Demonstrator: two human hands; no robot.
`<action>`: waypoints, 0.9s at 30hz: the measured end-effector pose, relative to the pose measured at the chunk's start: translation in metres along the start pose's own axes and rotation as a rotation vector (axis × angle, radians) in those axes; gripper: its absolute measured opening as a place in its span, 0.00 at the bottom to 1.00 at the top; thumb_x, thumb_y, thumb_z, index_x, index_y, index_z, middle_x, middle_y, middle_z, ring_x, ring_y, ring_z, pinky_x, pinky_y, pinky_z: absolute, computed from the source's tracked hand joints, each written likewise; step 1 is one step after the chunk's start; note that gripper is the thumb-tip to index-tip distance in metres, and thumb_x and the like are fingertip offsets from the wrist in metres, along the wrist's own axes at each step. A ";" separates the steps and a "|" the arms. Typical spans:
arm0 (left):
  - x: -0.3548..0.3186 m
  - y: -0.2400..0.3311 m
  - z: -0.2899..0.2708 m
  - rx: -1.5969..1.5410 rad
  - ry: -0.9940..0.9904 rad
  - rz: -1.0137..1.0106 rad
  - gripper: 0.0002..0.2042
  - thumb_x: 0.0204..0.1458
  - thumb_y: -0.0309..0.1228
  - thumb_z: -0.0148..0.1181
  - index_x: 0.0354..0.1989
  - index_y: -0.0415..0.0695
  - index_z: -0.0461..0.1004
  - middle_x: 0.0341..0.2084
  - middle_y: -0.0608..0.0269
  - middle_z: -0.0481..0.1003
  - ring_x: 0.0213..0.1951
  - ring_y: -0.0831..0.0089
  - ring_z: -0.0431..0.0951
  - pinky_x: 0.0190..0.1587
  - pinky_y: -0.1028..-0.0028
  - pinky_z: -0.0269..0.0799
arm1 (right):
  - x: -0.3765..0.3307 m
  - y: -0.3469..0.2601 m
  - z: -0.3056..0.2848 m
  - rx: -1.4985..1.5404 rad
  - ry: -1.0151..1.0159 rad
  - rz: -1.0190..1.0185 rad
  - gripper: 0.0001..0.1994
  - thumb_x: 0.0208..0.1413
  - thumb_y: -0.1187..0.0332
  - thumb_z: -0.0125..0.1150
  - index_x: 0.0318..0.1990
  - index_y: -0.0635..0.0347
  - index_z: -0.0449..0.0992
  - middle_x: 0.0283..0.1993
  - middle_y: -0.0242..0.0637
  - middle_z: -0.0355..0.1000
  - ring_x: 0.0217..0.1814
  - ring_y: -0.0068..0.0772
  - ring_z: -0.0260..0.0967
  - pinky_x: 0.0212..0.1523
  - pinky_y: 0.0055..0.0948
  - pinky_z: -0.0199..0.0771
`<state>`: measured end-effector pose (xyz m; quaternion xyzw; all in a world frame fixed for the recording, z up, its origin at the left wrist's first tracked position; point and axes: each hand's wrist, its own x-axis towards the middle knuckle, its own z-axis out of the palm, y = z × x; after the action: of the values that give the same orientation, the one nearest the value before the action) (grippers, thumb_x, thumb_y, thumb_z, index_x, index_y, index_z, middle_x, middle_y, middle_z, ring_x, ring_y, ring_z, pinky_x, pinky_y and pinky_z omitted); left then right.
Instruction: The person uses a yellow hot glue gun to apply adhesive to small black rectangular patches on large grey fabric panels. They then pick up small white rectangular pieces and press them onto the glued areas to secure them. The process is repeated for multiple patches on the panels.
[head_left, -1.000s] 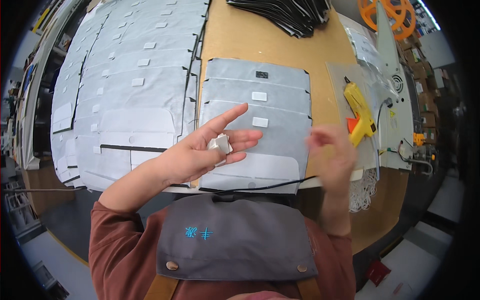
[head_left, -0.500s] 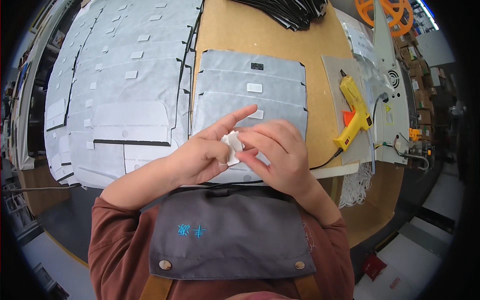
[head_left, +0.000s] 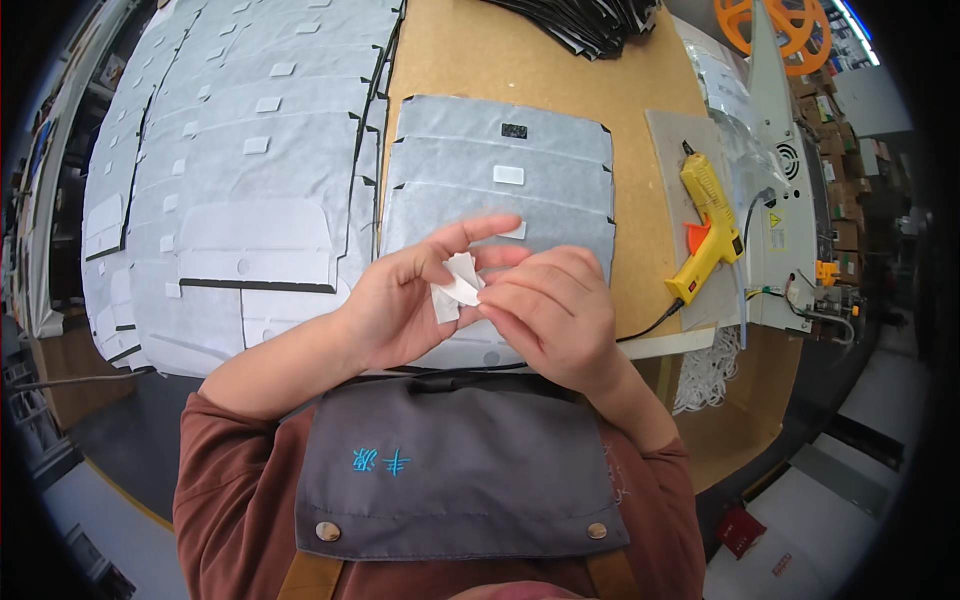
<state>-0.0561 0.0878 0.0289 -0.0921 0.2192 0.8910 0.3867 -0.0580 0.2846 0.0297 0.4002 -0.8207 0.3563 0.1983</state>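
Both hands meet above the grey felt panels [head_left: 500, 190]: your left hand [head_left: 400, 305] and right hand [head_left: 550, 310] pinch small white adhesive pads [head_left: 458, 285], apparently peeling one apart.

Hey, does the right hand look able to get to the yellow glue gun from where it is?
Probably yes. The yellow glue gun lies in the open on the table to the right hand's side, nothing between them. But both hands are busy pinching small white patches, which it would have to release first.

Black label [head_left: 514, 130] on top grey panel [head_left: 500, 150]
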 end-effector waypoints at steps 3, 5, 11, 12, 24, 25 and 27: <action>0.001 0.000 -0.001 0.099 0.136 -0.042 0.26 0.53 0.28 0.41 0.64 0.41 0.62 0.50 0.55 0.70 0.50 0.67 0.74 0.55 0.69 0.72 | 0.004 0.004 -0.004 0.048 0.036 0.077 0.10 0.42 0.74 0.69 0.34 0.56 0.76 0.35 0.29 0.74 0.37 0.31 0.72 0.40 0.32 0.68; 0.001 0.003 -0.001 0.146 0.200 -0.032 0.21 0.58 0.32 0.42 0.59 0.42 0.66 0.45 0.59 0.71 0.46 0.71 0.75 0.49 0.73 0.75 | 0.003 0.005 -0.004 0.092 0.060 0.156 0.10 0.43 0.76 0.69 0.34 0.57 0.76 0.34 0.30 0.75 0.35 0.33 0.72 0.37 0.31 0.69; -0.003 -0.004 -0.021 0.667 0.299 0.267 0.08 0.58 0.30 0.60 0.42 0.44 0.70 0.34 0.71 0.70 0.35 0.84 0.69 0.36 0.82 0.66 | 0.001 0.004 -0.003 0.210 0.076 0.422 0.06 0.49 0.78 0.67 0.34 0.61 0.76 0.32 0.35 0.76 0.32 0.32 0.74 0.34 0.27 0.74; 0.001 -0.005 -0.015 0.801 0.263 0.349 0.07 0.58 0.30 0.60 0.41 0.43 0.70 0.34 0.71 0.71 0.35 0.84 0.70 0.37 0.81 0.67 | 0.001 0.004 -0.004 0.284 0.032 0.474 0.05 0.50 0.78 0.67 0.34 0.62 0.76 0.32 0.35 0.76 0.32 0.30 0.74 0.35 0.26 0.74; 0.002 -0.006 -0.011 0.949 0.241 0.366 0.06 0.56 0.28 0.63 0.38 0.40 0.76 0.29 0.72 0.74 0.29 0.88 0.67 0.32 0.84 0.63 | -0.007 0.008 -0.002 0.875 -0.078 0.843 0.04 0.58 0.74 0.62 0.38 0.66 0.78 0.34 0.33 0.77 0.36 0.19 0.73 0.39 0.20 0.73; 0.001 -0.004 -0.010 0.969 0.249 0.335 0.06 0.55 0.28 0.64 0.38 0.40 0.77 0.29 0.72 0.74 0.30 0.88 0.67 0.32 0.84 0.63 | -0.008 0.009 -0.001 0.853 -0.078 0.823 0.04 0.58 0.74 0.62 0.38 0.66 0.78 0.34 0.33 0.77 0.35 0.18 0.73 0.39 0.20 0.73; -0.001 0.000 -0.005 1.007 0.264 0.272 0.06 0.55 0.28 0.64 0.38 0.41 0.77 0.29 0.71 0.75 0.31 0.87 0.68 0.33 0.83 0.64 | -0.009 0.010 -0.001 0.797 -0.100 0.791 0.04 0.58 0.73 0.62 0.37 0.65 0.77 0.34 0.32 0.77 0.35 0.18 0.73 0.39 0.20 0.73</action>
<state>-0.0556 0.0845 0.0245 0.0226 0.6760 0.6987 0.2331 -0.0605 0.2936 0.0207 0.1223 -0.7186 0.6665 -0.1561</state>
